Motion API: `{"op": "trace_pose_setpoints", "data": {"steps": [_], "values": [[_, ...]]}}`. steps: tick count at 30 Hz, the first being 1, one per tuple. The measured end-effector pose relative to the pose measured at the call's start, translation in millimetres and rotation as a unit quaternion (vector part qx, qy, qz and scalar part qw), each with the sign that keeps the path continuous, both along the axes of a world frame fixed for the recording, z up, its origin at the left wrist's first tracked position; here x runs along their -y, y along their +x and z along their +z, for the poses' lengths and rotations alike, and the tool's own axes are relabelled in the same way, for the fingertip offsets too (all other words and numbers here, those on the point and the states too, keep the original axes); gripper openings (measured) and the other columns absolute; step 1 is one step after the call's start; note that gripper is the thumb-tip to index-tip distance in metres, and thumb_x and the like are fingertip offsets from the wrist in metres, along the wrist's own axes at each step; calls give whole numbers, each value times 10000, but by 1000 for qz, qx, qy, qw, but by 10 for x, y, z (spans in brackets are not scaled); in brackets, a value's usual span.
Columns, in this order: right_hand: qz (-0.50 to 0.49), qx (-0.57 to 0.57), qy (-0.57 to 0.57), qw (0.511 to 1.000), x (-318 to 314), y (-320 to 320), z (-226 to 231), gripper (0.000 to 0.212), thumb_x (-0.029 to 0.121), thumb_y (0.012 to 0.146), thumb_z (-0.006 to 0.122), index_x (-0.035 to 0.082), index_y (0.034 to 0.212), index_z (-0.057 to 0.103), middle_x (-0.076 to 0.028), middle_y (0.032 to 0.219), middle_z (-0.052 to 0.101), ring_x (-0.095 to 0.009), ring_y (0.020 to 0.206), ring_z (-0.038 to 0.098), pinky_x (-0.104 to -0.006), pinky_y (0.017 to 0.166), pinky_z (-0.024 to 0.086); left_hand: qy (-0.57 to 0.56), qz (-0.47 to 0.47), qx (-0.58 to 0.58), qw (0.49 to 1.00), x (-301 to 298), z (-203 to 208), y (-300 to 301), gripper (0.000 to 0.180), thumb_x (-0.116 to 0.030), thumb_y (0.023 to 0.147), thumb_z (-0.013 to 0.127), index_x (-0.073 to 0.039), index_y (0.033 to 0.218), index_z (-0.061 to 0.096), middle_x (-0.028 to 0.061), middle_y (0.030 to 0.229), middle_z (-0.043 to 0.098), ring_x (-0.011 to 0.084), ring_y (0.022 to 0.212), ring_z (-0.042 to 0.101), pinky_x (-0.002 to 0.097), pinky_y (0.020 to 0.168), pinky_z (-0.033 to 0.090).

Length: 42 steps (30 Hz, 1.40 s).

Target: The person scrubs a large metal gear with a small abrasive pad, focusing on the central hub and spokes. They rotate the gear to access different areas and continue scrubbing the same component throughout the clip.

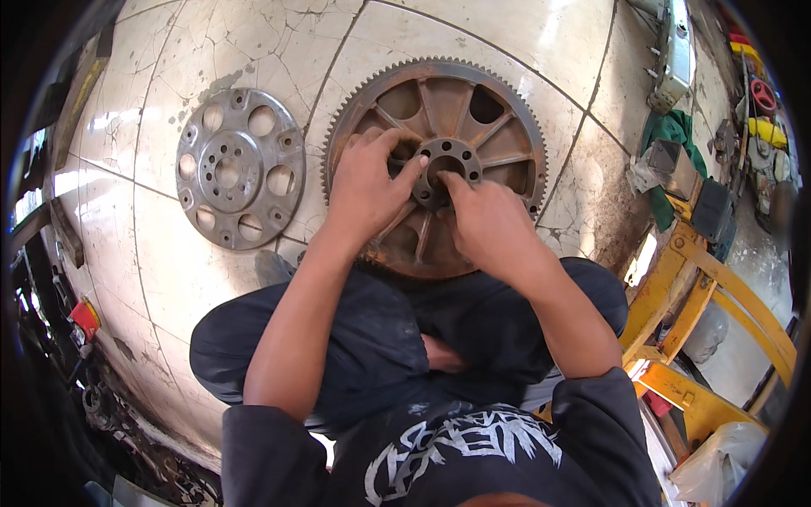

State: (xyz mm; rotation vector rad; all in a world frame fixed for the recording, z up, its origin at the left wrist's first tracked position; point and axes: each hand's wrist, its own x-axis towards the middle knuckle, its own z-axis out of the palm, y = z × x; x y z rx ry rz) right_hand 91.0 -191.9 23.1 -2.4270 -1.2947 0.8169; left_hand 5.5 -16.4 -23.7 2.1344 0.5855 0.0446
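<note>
A large rust-brown flywheel [510, 139] with a toothed rim and spokes lies in front of my crossed legs. My left hand [369, 182] rests over its left side, thumb and index finger apart, the thumb touching the edge of the bolt-holed hub [464, 153]. The other fingers of that hand curl down toward the spokes and are partly hidden. My right hand [494, 221] reaches in from the right; its index finger dips into the hub's centre bore and its thumb lies below, gripping the hub's wall. No separate tool shows in either hand.
A flat grey metal disc [241, 169] with round holes lies on the cracked tile floor [262, 42] to the left. At right stand a yellow metal frame [667, 313], a green cloth [667, 131] and a dark box [714, 209]. Dark metal parts [106, 414] crowd the left edge.
</note>
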Motion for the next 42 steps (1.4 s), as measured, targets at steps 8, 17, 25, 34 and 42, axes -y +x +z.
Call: {"op": "trace_pose_setpoints", "data": {"steps": [8,17,25,34,42], "values": [[-3,20,-11,1000,35,20,-79,294,59,882,615,-64,1146,657,-288,806,720,-473,779,735,-561,710,590,28,-24,-5,999,26,-37,4,314,-254,933,800,-63,1181,774,154,1090,757,358,1022,685,457,922,529],[-81,-80,50,992,-50,422,-35,286,189,866,834,65,1122,803,-176,980,801,-349,928,779,-416,846,609,27,-47,1,999,-45,26,19,343,-262,964,786,-29,1215,760,181,1097,768,334,1031,731,419,926,555],[-212,-210,224,928,-82,471,134,282,116,1005,733,37,1275,737,-112,1020,827,-216,1039,790,-351,879,602,-97,26,47,994,-14,250,33,316,-221,977,768,-33,1231,769,184,1108,793,297,991,773,387,881,574],[-200,-193,297,914,-159,406,-81,307,134,990,734,52,1286,741,-158,1130,807,-278,1086,784,-379,938,602,-334,79,41,938,23,333,43,389,-200,1008,770,43,1309,727,111,1150,786,164,1015,743,299,883,602],[-290,-68,295,908,-44,767,-160,450,316,985,769,73,1360,711,-168,1167,793,-297,962,785,-402,886,605,-217,45,15,975,49,251,14,349,-196,957,818,26,1220,764,98,1107,788,154,962,719,310,847,568]]}}
